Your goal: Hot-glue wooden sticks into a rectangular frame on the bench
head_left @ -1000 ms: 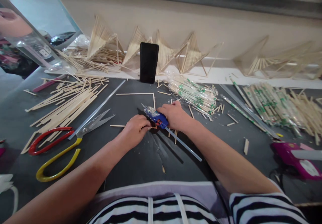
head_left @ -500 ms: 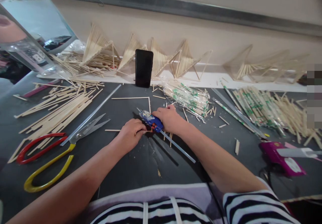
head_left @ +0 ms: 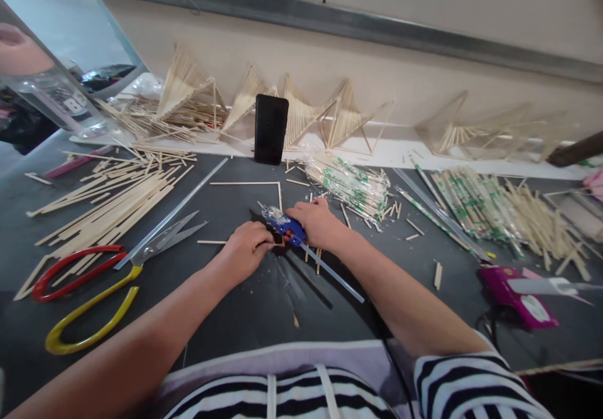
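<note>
My right hand [head_left: 318, 221] is closed around a blue hot glue gun [head_left: 285, 224], whose nozzle points up and left. A clear glue stick [head_left: 336, 274] sticks out of its rear. My left hand [head_left: 247, 246] pinches a thin wooden stick [head_left: 211, 242] lying flat on the dark table, just left of the gun; the stick's right end is partly hidden under fingers and gun. Beyond the hands, two sticks meet at a corner [head_left: 279, 184], one running left, the other down toward the glue gun.
Large scissors [head_left: 146, 252] lie open beside loose sticks [head_left: 117, 208] and a long glue stick [head_left: 179, 205]. Behind stand a phone [head_left: 271, 129] and several stick models [head_left: 346, 117]. Wrapped chopsticks [head_left: 348, 183] lie beyond my right hand. A magenta device [head_left: 513, 296] sits at right.
Both hands and the glue gun keep almost the same place and grip. The view has shifted slightly, and a dark brown long object now shows at the far right edge.
</note>
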